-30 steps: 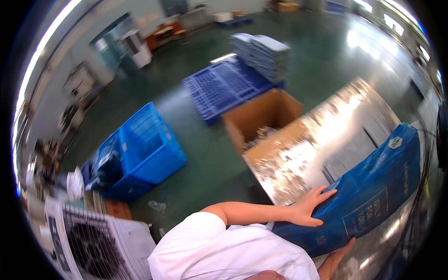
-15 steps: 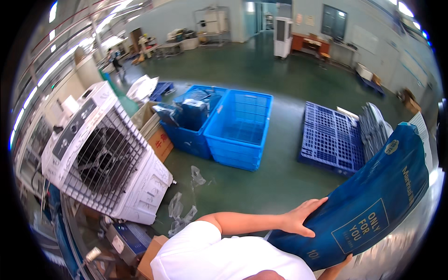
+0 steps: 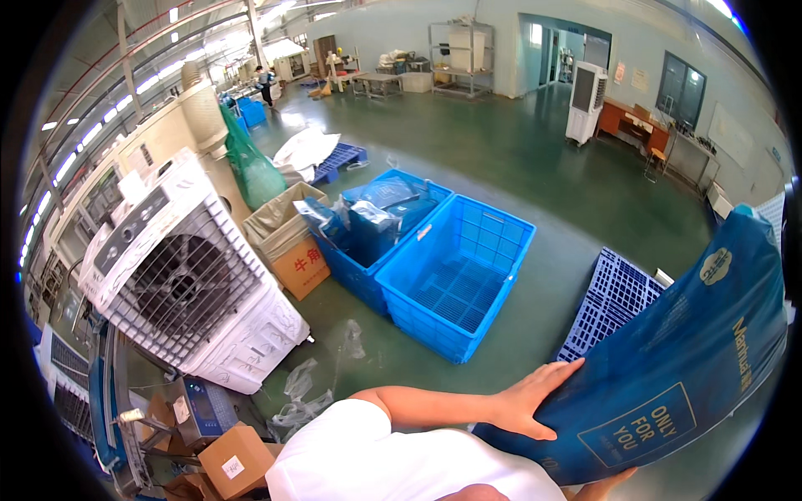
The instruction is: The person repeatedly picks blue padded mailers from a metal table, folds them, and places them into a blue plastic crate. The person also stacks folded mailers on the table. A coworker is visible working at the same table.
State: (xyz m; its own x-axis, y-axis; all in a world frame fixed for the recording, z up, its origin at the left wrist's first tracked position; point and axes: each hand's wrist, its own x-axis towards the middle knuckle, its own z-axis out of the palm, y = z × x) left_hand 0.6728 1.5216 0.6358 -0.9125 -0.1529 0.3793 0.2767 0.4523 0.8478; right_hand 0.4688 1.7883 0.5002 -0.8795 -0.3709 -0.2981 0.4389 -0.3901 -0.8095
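The big blue bag (image 3: pixel 668 351) slants along the wearer's right side, to the right of the front crate (image 3: pixel 422 321) and nearer the body than it. The left hand (image 3: pixel 530 402) lies on its broad face, thumb and fingers spread, probably to steady the film rather than pinch it. The right hand (image 3: pixel 608 484) comes in at the lower edge, likely bearing weight from below; the bag covers most of it, so I can't tell how its fingers are set. Something so long and bulky would likely fold without a hand on either side. To the right of the front crate, a blue pallet (image 3: pixel 606 301) runs partly behind the bag. To the crate's left, rims close together, sits a second crate (image 3: pixel 351 271) with glossy blue packages (image 3: pixel 376 219) inside. Farther left of it is a cardboard carton (image 3: pixel 302 265), its liner turned over the rim, presumably so it stays open; farther left again, an air cooler (image 3: pixel 200 275) turns its grille this way, perhaps to cool whoever works here.
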